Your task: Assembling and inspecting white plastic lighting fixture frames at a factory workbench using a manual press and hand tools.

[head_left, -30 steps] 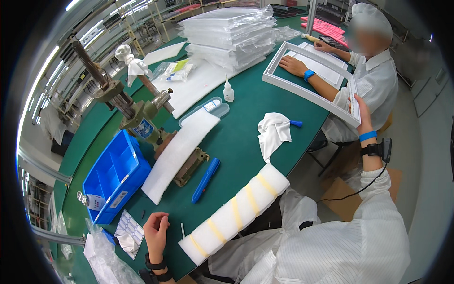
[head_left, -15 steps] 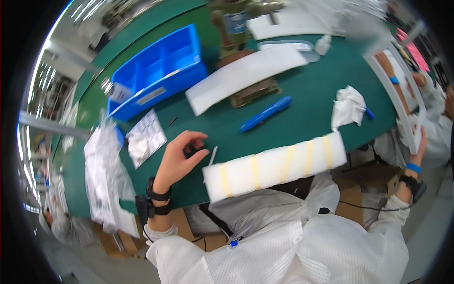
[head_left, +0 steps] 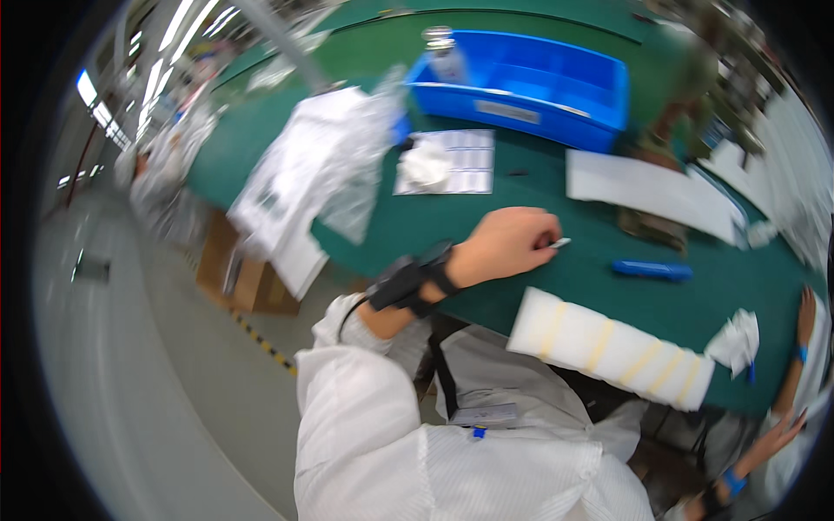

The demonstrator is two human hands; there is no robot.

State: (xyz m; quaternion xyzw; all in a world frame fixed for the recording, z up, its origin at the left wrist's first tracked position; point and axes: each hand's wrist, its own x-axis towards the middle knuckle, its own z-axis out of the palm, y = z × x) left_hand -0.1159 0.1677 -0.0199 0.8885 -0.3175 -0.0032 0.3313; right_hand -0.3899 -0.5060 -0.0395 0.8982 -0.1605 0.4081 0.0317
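Since half a second earlier, the view had been swung hard to the person's left, so that the floor and the edge of the green desk (head_left: pixel 408 230) were brought into the picture. The left hand (head_left: pixel 508 245) had been kept on the same patch of desk, but its pose had changed. Earlier it had been laid over a small dark piece with a thin white strip lying free beside it. Now the fingers were curled inward, and the small white strip (head_left: pixel 560 243) was seen poking out from the fingertips. By the look of it, the strip had been picked up or at least pinched. Whether it had been lifted clear of the desk could not be told through the blur. The dark piece was no longer visible, and it may have been hidden under the hand.

The left forearm was stretched forward across the desk edge, with a black wrist strap (head_left: pixel 408 282) and its cable worn above the hand. The hand was turned knuckles-up and closed loosely around the strip.

The right hand (head_left: pixel 780 432) was seen at the lower right edge, well apart from the left. Its fingers were spread and nothing was held in it.

Near the left hand lay a white foam pad with yellow stripes (head_left: pixel 610 349), a blue pen (head_left: pixel 651 270) and a sheet of white paper (head_left: pixel 651 191). A blue bin (head_left: pixel 556 108) stood farther off.
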